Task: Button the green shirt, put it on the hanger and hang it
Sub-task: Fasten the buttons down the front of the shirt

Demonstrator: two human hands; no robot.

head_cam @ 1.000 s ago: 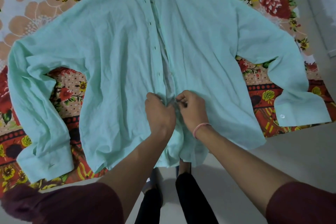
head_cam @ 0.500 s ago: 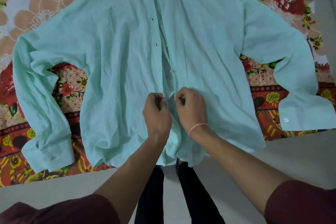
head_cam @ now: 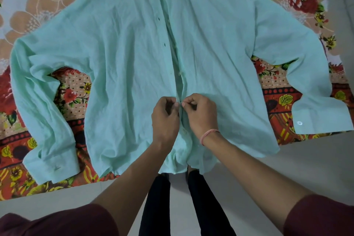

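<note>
Two front edges low on the thin, limp pale green cloth shirt (head_cam: 115,63), spread flat on the floral bedsheet (head_cam: 28,15), are pinched by your left hand (head_cam: 165,119) and right hand (head_cam: 201,115), close together, so take short holds there, since such light fabric probably bunches.

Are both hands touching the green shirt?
Touching. The head view shows the left hand and the right hand each pinching a front edge of the green shirt, where the two edges meet near the bottom.
</note>
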